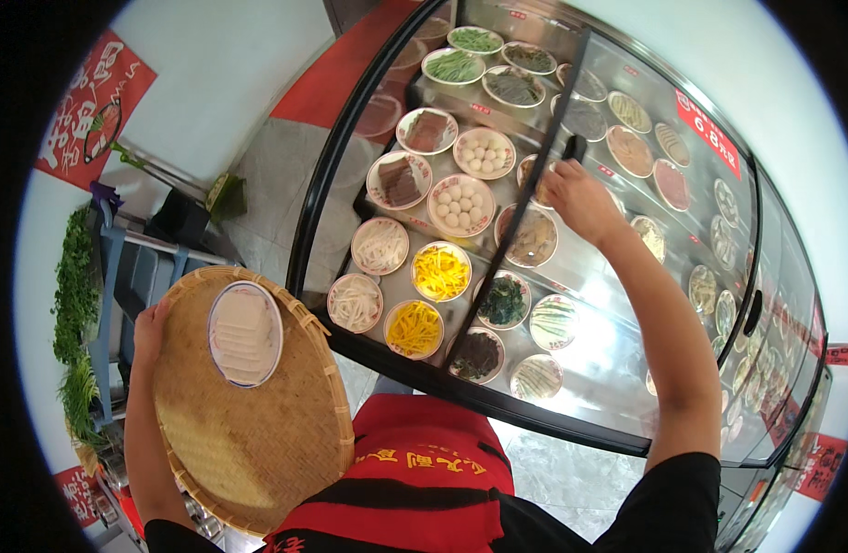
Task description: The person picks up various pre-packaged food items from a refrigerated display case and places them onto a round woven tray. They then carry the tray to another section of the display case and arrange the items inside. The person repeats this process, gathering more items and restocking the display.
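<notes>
My left hand (149,330) grips the rim of a round woven bamboo tray (258,442), which tilts beside my body. On the tray lies one oval plate of white slices (245,334), possibly tofu. My right hand (577,197) is at the black handle (574,148) of a sliding glass door (603,304) on a display cabinet; its fingers are bent against it. Left of the door's black edge the shelves stand uncovered, with bowls of white balls (463,206), dark red slabs (399,181), yellow strips (415,330) and white shreds (355,304). More plates show through the glass.
The cabinet's black lower frame (396,366) runs just in front of my red apron (431,442). A blue-grey rack (113,276) with leafy greens (75,290) stands at the left. Behind it are a black dustpan (178,220) and a green broom (227,197) near the wall.
</notes>
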Action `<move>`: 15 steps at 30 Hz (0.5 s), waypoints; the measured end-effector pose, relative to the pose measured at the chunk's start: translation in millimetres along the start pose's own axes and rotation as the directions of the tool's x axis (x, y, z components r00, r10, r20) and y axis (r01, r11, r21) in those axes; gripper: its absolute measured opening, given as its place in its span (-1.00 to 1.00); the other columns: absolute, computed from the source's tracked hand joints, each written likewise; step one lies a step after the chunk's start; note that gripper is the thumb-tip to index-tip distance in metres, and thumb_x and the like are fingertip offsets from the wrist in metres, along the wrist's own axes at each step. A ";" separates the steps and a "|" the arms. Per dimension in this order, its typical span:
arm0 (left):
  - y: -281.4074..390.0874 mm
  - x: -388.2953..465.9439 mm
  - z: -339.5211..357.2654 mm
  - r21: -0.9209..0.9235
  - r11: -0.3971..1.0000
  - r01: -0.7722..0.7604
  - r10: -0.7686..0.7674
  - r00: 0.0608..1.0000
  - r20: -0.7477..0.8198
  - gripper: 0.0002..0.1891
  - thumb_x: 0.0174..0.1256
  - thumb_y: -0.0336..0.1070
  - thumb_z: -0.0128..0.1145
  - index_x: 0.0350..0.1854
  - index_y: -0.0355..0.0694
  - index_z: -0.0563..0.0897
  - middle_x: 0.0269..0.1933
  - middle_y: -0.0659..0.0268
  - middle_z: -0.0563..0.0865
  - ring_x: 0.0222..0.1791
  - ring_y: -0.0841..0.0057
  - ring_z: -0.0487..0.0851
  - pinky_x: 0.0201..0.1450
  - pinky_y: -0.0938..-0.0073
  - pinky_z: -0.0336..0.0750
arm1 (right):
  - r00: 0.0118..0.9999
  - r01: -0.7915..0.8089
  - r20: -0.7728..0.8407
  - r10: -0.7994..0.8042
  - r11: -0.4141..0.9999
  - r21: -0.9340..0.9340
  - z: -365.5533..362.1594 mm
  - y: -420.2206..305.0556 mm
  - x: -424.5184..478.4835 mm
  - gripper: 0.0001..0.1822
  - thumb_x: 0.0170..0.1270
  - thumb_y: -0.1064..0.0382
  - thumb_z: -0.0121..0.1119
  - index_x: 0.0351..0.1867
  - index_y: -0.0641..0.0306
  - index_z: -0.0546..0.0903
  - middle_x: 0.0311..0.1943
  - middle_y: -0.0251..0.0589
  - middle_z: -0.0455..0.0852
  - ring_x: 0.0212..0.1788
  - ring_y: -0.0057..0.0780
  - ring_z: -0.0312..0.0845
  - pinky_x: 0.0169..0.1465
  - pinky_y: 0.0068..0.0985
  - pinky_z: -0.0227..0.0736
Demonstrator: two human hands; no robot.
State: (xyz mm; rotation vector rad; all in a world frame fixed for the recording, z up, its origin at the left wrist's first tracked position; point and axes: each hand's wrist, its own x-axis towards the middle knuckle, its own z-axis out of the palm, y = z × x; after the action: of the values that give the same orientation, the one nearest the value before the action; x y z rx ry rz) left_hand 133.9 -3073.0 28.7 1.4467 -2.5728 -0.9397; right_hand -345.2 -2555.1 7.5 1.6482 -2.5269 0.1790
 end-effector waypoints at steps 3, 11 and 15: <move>28.2 21.0 3.1 0.160 0.986 -0.055 0.058 0.998 -0.010 -0.49 0.27 0.10 -0.02 -0.28 -0.38 0.63 -0.49 0.33 0.59 -0.43 0.66 0.47 -0.30 0.53 0.37 | 0.994 -0.101 0.038 0.100 0.995 0.009 -8.5 28.4 -59.3 -0.88 0.07 0.37 0.05 -0.33 0.30 0.48 -0.35 -0.14 0.47 -0.14 -0.18 0.39 -0.10 -0.33 0.40; 83.2 29.5 17.7 0.174 0.965 -0.198 0.209 0.977 -0.046 -0.44 0.24 0.16 -0.03 -0.24 -0.37 0.63 -0.45 0.18 0.65 -0.38 0.48 0.60 -0.23 0.45 0.41 | 0.935 -0.340 0.106 0.338 0.940 0.003 -50.1 75.3 -192.3 -0.91 0.02 0.45 0.07 -0.40 0.32 0.45 -0.35 -0.10 0.43 -0.12 -0.11 0.38 -0.13 -0.26 0.37; 75.4 21.6 18.0 0.120 0.975 -0.188 0.197 0.978 -0.066 -0.44 0.25 0.15 -0.02 -0.24 -0.39 0.63 -0.42 0.22 0.65 -0.37 0.53 0.57 -0.23 0.49 0.41 | 0.897 -0.417 0.132 0.421 0.907 -0.057 -59.7 102.0 -245.9 -0.88 -0.02 0.47 0.09 -0.43 0.31 0.40 -0.37 -0.12 0.41 -0.16 -0.09 0.38 -0.19 -0.25 0.34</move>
State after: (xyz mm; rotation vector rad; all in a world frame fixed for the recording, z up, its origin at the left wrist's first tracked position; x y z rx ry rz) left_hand 58.5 -3052.7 48.2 1.2008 -2.6867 -0.7089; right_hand -338.2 -2282.8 22.6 1.1163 -2.9492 0.0640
